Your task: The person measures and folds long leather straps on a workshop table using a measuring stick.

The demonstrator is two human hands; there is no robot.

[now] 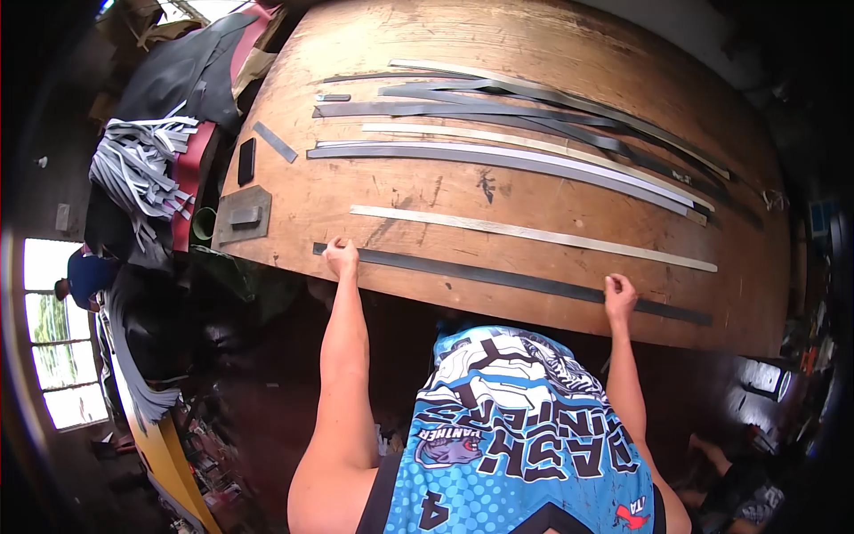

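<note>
A long black strip [489, 273], like leather strapping, lies along the table's near edge. Near its left end my left hand [341, 258] has its fingers closed on the strip in a pinch. Toward the other end, my right hand [620, 295] is also closed at the strip, fingers curled together. Just beyond it lies a pale, cream-coloured strip [534, 238], roughly parallel. Farther back are grey and white strips [498, 158] laid side by side, and several overlapping dark strips [534, 113].
On the wooden table [427, 191], a phone [246, 162], a short grey strip [275, 142] and a dark block on a plate [245, 216] sit at the left. A bundle of grey strips [142, 169] hangs beyond the left edge. Another person [89, 276] is at far left.
</note>
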